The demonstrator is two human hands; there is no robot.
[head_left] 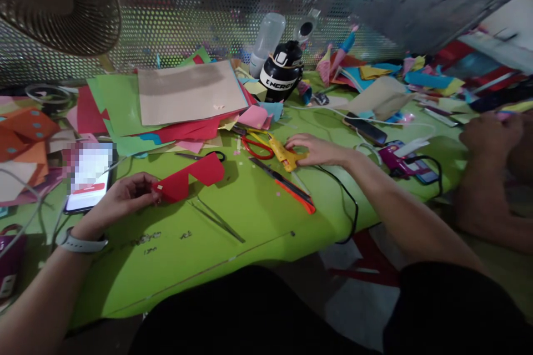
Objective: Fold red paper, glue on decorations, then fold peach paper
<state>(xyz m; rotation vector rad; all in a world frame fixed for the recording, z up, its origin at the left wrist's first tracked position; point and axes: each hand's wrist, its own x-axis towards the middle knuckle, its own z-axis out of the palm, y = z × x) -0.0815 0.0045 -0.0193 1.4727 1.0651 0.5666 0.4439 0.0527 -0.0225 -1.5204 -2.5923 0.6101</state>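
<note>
My left hand (135,193) pinches one end of a red paper cutout (194,176), which has a notch in its lower edge and a small pale square near my fingers. My right hand (310,150) is closed around a yellow glue gun (283,152) on the green table. Between the hands lie tweezers (219,219) and an orange and black utility knife (287,186). Red-handled scissors (256,147) rest just left of the glue gun. Dark-handled scissors (200,156) lie behind the red cutout, partly covered by it.
A lit phone (91,177) lies beside my left wrist. Stacked coloured paper (191,94) and a black bottle (282,73) stand at the back. A black cable (353,211) hangs over the table edge. Another person's hands (491,130) are at the right.
</note>
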